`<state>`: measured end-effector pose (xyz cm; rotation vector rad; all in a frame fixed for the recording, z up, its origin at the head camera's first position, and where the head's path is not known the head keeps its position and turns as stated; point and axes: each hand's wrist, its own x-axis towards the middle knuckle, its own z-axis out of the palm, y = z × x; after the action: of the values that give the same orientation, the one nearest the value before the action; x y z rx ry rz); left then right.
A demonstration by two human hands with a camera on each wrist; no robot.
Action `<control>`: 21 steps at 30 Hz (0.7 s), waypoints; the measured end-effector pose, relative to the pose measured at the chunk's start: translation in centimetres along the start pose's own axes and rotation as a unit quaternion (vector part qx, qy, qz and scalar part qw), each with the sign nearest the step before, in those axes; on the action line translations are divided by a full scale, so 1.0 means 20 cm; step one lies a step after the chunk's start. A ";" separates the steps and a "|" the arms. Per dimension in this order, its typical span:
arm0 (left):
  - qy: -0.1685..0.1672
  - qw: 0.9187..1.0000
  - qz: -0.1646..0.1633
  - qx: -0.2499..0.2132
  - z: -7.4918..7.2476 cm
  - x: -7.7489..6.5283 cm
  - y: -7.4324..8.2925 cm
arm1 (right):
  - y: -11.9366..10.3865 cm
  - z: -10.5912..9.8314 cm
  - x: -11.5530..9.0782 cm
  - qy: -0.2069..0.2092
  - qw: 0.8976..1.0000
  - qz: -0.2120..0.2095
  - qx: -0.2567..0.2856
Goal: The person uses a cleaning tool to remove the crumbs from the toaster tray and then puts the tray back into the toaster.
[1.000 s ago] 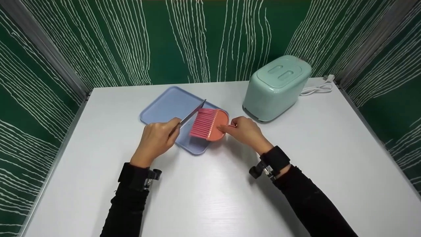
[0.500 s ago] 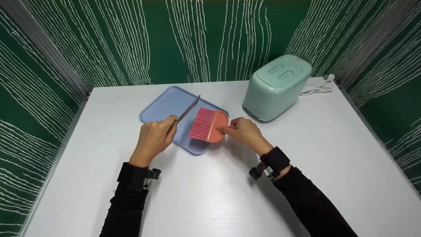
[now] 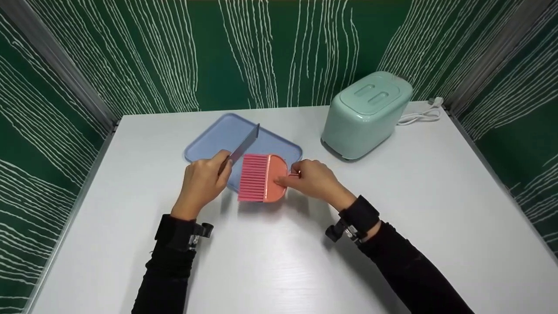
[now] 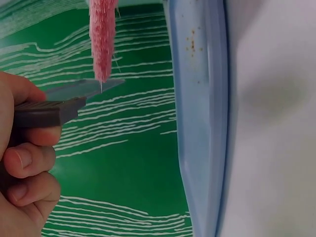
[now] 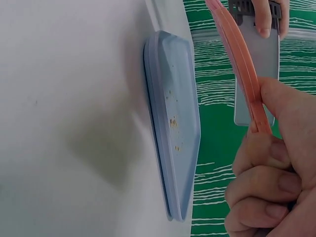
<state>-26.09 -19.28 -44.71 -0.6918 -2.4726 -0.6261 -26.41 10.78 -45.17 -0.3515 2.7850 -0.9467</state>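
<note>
My left hand (image 3: 201,185) grips the dark handle (image 4: 49,113) of a flat grey blade (image 3: 245,143), which points away over the tray. In the right wrist view the blade looks broad and rectangular, with a slotted dark part at the handle end. My right hand (image 3: 316,179) pinches a brush (image 3: 275,182) by its orange half-round body, thumb on top. Its pink bristles (image 3: 253,178) face left, raised above the tray's near edge. Below both tools lies a light blue tray (image 3: 209,138), where small brown crumbs (image 5: 174,123) are scattered.
At the back right stands a mint green toaster (image 3: 366,117) with its white cord (image 3: 420,117) bundled behind it. A green wall (image 3: 287,52) with white lines closes off the far side of the white table (image 3: 270,270).
The brush has come nearer and to the left, its bristles turning to point straight left. The left hand has drawn the blade leftward, and its tip now stands farther back over the tray.
</note>
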 end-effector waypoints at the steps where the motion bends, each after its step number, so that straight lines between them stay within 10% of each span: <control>1: -0.001 1.000 0.002 -0.003 0.00 0.00 0.00 | 0.00 0.00 0.00 0.000 1.000 -0.001 -0.001; 21: -0.019 0.998 0.061 -0.011 -0.01 0.01 0.03 | 0.11 -0.04 0.04 0.045 0.996 0.077 0.024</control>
<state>-25.76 -18.86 -44.19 -0.8615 -2.4393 -0.5991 -27.81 12.65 -46.01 -0.0867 2.8140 -1.0139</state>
